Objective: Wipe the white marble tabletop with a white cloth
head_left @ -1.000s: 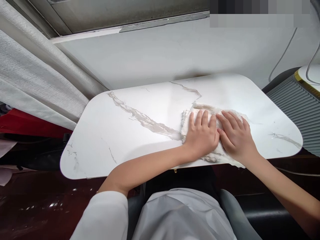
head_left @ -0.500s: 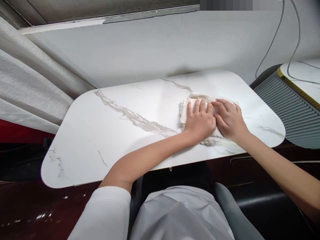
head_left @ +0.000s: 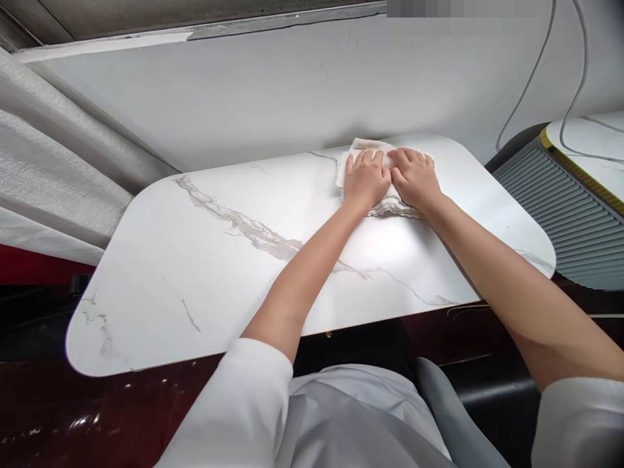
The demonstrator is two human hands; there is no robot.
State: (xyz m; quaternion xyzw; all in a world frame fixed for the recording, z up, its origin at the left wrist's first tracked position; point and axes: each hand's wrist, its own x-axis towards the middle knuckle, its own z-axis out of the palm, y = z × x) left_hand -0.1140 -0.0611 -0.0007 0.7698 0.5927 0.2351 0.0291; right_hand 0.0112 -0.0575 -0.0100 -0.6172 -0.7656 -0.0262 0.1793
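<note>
White veined tabletop (head_left: 219, 279) stood before a pale wall (head_left: 244, 97), left hand (head_left: 365, 181) and right hand (head_left: 415, 179) lay flat, unclenched, on a white cloth (head_left: 390, 204) at the far edge.

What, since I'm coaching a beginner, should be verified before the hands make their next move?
1. Left hand on the white cloth: ok, palm down on it.
2. Right hand on the white cloth: ok, beside the left hand.
3. White cloth in a single flat layer: not ok, its near edge shows rumpled layers.
4. White cloth clear of the far edge of the tabletop: not ok, it reaches that edge.
5. Grey cable off the tabletop: ok, it hangs against the wall.
6. Underside of the white cloth clean: cannot tell, hidden.
</note>
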